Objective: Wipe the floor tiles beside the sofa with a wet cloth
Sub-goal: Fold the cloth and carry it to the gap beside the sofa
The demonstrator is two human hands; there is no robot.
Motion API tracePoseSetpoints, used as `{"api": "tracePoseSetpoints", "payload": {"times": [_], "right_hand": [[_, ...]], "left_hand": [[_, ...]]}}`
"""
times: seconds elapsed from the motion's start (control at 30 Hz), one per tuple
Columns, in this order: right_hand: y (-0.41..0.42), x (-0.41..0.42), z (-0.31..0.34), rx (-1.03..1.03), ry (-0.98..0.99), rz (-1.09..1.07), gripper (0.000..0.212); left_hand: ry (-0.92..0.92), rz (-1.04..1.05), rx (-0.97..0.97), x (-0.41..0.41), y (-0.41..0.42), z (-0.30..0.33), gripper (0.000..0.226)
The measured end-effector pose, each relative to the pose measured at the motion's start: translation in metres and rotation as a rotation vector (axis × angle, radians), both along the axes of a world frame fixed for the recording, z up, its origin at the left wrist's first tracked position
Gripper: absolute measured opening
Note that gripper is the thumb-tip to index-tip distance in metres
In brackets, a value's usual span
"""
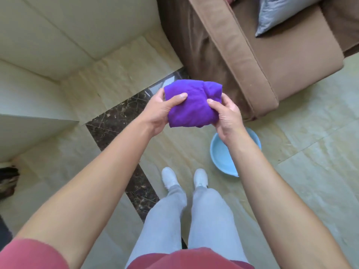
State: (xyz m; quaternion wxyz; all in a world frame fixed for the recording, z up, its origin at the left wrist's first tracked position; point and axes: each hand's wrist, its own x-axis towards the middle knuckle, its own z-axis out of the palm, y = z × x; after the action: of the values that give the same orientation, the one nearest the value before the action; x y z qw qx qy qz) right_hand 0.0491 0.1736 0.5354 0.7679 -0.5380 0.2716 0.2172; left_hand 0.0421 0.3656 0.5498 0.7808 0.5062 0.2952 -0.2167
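Cloth (191, 105), folded purple, is pinched between left hand (159, 113) and right hand (227, 115) above the tiles (310, 133); next likely crouching beside the sofa (252, 61) to wipe.

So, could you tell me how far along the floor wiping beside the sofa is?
Early. The folded purple cloth is in hand, in the grip of both the left hand and right hand at standing height. The light blue plastic basin sits on the floor. Wiping the beige tiles by the brown fabric sofa remains.
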Motion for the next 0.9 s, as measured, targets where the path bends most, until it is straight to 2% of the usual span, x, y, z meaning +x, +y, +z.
{"api": "tracePoseSetpoints", "payload": {"times": [0.13,0.27,0.43,0.57,0.67,0.77,0.9], "right_hand": [[0.062,0.055,-0.007,-0.008,-0.028,0.006,0.037],[0.100,0.117,-0.025,-0.070,-0.027,0.118,0.054],[0.156,0.226,-0.065,-0.196,-0.071,0.269,0.072],[0.206,0.291,-0.084,-0.403,-0.170,0.419,0.071],[0.233,0.327,-0.099,-0.478,-0.221,0.476,0.071],[0.254,0.359,-0.111,-0.587,-0.251,0.489,0.071],[0.271,0.387,-0.143,-0.829,-0.337,0.588,0.067]], "left_hand": [[0.049,0.062,0.080,0.049,0.054,-0.019,0.049],[0.069,0.139,0.093,0.103,0.090,-0.039,0.039],[0.053,0.211,0.132,0.193,0.148,-0.094,0.044],[0.061,0.238,0.198,0.249,0.188,-0.119,0.039],[0.046,0.252,0.236,0.287,0.218,-0.137,0.037],[0.050,0.202,0.226,0.321,0.237,-0.156,0.042],[0.092,0.000,0.237,0.361,0.261,-0.195,0.046]]}}
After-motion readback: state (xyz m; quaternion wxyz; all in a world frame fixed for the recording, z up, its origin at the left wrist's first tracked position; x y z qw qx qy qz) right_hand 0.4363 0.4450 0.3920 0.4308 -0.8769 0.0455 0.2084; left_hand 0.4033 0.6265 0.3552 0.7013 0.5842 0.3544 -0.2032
